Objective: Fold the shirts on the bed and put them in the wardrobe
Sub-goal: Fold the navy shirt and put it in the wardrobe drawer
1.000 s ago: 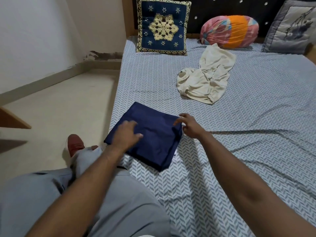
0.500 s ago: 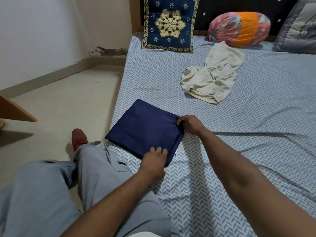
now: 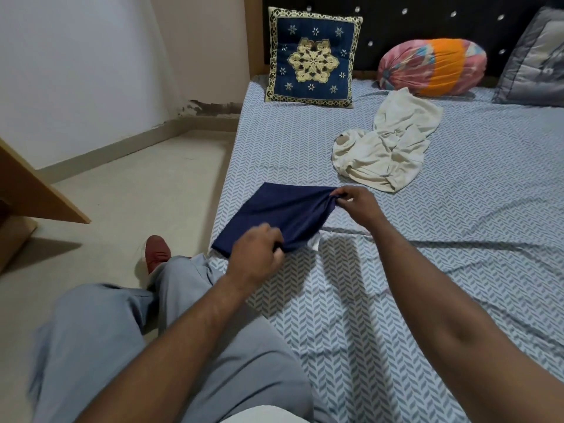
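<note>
Folded navy shirt (image 3: 274,215) on bed (image 3: 457,239), long axis diagonal, near-left to far-right; left hand (image 3: 254,257) pinches near corner, right hand (image 3: 355,203) pinches far corner

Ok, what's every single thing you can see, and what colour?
bed: one, blue-grey zigzag sheet, fills the right side
headboard: one, black, at the top
navy shirt: one, dark blue, folded near the bed's left edge
cream shirt: one, off-white, crumpled further up the bed
square cushion: one, blue and gold, against the headboard
bolster: one, pink and orange, against the headboard
grey pillow: one, grey, top right
wooden panel: one, light brown, far left
shoe: one, reddish, on the floor
trousers: one pair, grey, bottom left
left hand: one, gripping the navy shirt's near corner
right hand: one, pinching its far corner
</note>
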